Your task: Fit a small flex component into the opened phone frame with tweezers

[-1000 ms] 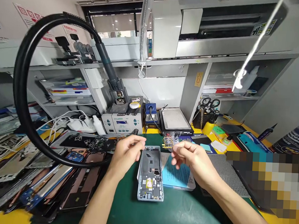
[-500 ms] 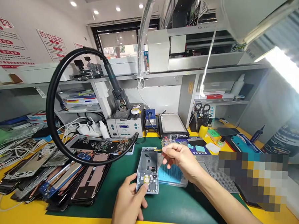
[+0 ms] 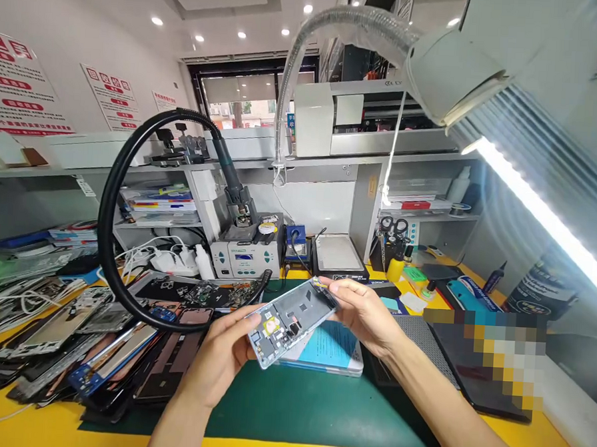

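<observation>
An opened phone frame, its inner parts bared, is held tilted above the green mat. My left hand grips its lower left end, the thumb on top near a yellow-edged part. At the upper right end is my right hand, its fingers closed around the corner. A small yellow strip shows by the right fingertips; whether they pinch it I cannot tell. Beneath the phone frame lies a light-blue booklet or box.
Stacked phone screens and frames lie at the left. A black hose loops above them from the hot-air station. A lamp hangs at upper right. Bottles, scissors and a grey textured mat are at the right.
The phone frame has turned clockwise from upright to slanting, and is lifted. My right hand has gone from pulling at a yellow strip to gripping the frame's upper end. The camera view has shifted.
</observation>
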The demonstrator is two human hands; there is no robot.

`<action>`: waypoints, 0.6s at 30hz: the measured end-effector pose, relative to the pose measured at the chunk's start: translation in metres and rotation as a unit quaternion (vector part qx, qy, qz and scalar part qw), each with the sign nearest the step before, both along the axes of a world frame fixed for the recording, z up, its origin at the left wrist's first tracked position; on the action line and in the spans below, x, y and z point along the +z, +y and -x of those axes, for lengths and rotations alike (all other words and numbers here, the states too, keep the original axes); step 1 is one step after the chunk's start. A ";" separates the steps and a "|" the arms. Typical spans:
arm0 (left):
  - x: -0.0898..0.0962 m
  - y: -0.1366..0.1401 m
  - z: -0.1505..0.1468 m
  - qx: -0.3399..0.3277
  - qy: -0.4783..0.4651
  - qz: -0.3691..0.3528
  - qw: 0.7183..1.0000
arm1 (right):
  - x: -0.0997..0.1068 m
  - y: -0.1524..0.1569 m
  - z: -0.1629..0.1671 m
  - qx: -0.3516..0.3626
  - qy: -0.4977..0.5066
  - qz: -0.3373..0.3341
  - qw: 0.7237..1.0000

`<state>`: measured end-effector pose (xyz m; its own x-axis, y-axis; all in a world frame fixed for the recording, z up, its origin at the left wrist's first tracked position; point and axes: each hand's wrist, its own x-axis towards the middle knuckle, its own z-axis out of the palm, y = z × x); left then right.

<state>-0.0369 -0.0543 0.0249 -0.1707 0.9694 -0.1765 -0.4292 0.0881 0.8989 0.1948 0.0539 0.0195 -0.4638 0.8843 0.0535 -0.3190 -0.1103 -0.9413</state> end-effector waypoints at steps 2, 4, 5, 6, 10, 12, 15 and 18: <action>0.002 0.019 -0.005 0.009 -0.024 0.014 1.000 | 0.003 0.002 -0.003 -0.010 -0.007 0.016 1.000; 0.003 0.038 -0.014 0.020 -0.049 0.031 0.998 | 0.004 0.004 -0.005 -0.028 -0.015 0.025 0.999; 0.004 0.047 -0.020 0.020 -0.064 0.039 0.997 | 0.005 0.005 -0.005 -0.039 -0.018 0.027 0.999; 0.005 0.054 -0.026 0.013 -0.083 0.046 0.995 | 0.005 0.006 -0.006 -0.049 -0.022 0.027 0.998; 0.016 0.070 -0.049 -0.066 -0.161 0.050 0.983 | 0.006 0.008 -0.007 -0.094 -0.037 0.015 0.995; 0.021 0.073 -0.054 -0.106 -0.187 0.039 0.976 | 0.007 0.009 -0.009 -0.117 -0.046 0.004 0.992; 0.023 0.084 -0.054 -0.138 -0.208 0.050 0.967 | 0.007 0.011 -0.011 -0.146 -0.066 -0.017 0.987; 0.017 0.096 -0.046 -0.131 -0.211 0.074 0.966 | 0.007 0.015 -0.014 -0.190 -0.098 -0.049 0.976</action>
